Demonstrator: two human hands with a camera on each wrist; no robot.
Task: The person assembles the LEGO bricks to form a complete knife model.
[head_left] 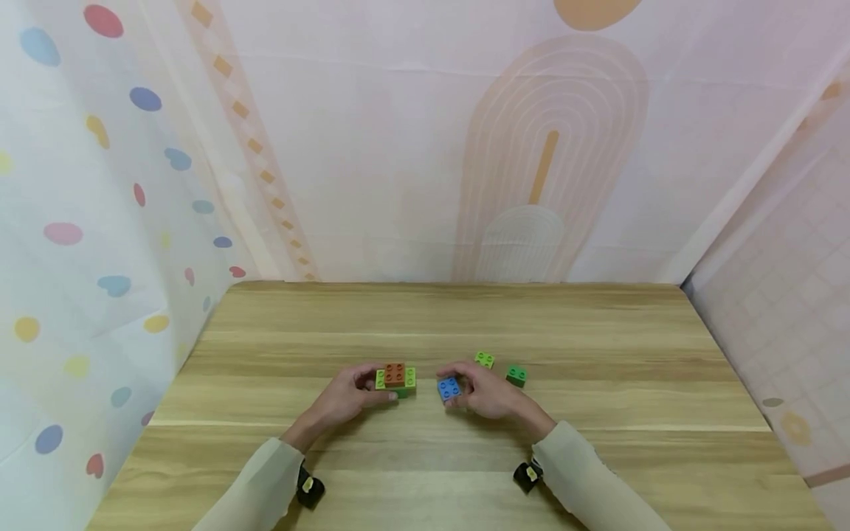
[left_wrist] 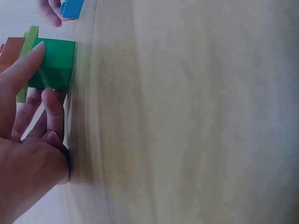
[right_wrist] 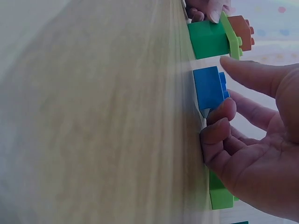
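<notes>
Evidently mid-build, the left hand point(head_left: 345, 399) gripped the block stack point(head_left: 395, 379) at counter point(head_left: 425, 317) centre, while the right hand point(head_left: 488, 394) pinched a blue block point(head_left: 448, 388) just right; aligning studs seemed next.

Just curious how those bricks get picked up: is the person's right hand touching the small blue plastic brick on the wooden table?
Touching. In the right wrist view, the right hand has curled fingertips pressed against the small blue plastic brick, with no gap.
</notes>
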